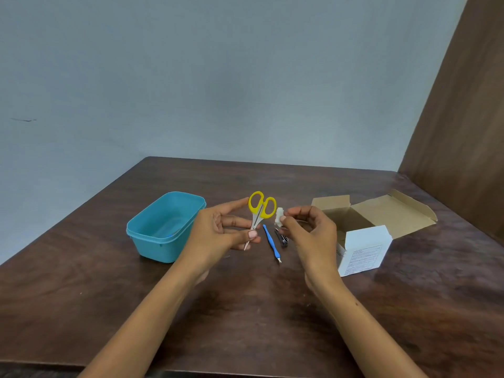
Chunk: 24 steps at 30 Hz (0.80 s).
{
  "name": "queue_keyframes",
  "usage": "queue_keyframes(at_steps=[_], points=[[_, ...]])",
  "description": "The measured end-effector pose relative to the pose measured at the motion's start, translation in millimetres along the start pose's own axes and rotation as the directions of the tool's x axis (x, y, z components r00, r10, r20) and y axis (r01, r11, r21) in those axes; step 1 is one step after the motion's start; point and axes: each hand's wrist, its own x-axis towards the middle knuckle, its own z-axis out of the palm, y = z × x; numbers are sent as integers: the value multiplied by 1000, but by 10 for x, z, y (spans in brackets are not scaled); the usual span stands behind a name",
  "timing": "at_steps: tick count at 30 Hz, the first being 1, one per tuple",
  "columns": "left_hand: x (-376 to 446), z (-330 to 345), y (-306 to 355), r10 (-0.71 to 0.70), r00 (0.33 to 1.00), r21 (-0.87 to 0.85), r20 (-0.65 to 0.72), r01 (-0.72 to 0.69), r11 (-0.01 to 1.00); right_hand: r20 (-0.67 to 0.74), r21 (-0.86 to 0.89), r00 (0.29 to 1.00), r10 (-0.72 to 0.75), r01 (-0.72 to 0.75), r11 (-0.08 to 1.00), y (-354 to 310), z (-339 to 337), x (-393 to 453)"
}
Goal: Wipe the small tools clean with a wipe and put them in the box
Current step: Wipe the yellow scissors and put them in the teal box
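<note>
- left hand (pixel 218 230) pinches the yellow-handled scissors (pixel 259 214) by the closed blades above the desk (pixel 245 309), handles up.
- scissors judged light, stiff, sharp-tipped; hold at the pivot.
- right hand (pixel 308 227) pinches a soft wipe (pixel 279 216) beside them.
- blue box (pixel 163 227) open; contents unclear.

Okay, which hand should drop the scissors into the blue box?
Left. The left hand already grips the scissors and is beside the blue box; the right hand pinches the wipe.
</note>
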Motion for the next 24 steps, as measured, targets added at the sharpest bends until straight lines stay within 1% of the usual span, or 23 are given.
queue_keyframes(at_steps=[3, 5, 7, 9, 11, 13, 19, 24], points=[[-28, -54, 116, 10, 1000, 3, -12, -10, 1000, 45, -59, 994, -96, 98, 993, -19, 21, -39], [-55, -121, 212, 13, 1000, 10, -25, -12, 1000, 105, -115, 976, -189, 200, 973, -14, 59, -78], [-78, -223, 311, 16, 999, 27, -47, -15, 1000, 192, -182, 935, -297, 331, 926, 17, 102, -110], [-89, -351, 408, 17, 997, 70, -76, -11, 997, 292, -230, 870, -397, 467, 854, 48, 144, -135], [-94, -491, 499, 11, 994, 126, -105, 3, 992, 350, -241, 822, -449, 542, 805, 58, 162, -137], [-100, -631, 568, -10, 991, 162, -136, 32, 986, 369, -243, 799, -475, 576, 780, 61, 161, -128], [-66, -930, 599, -152, 976, 284, -155, 192, 939, 368, -259, 791, -488, 592, 763, 85, 145, -107], [-9, -1049, 534, -164, 955, 346, -249, 245, 906, 377, -261, 790, -483, 591, 763, 87, 139, -96]])
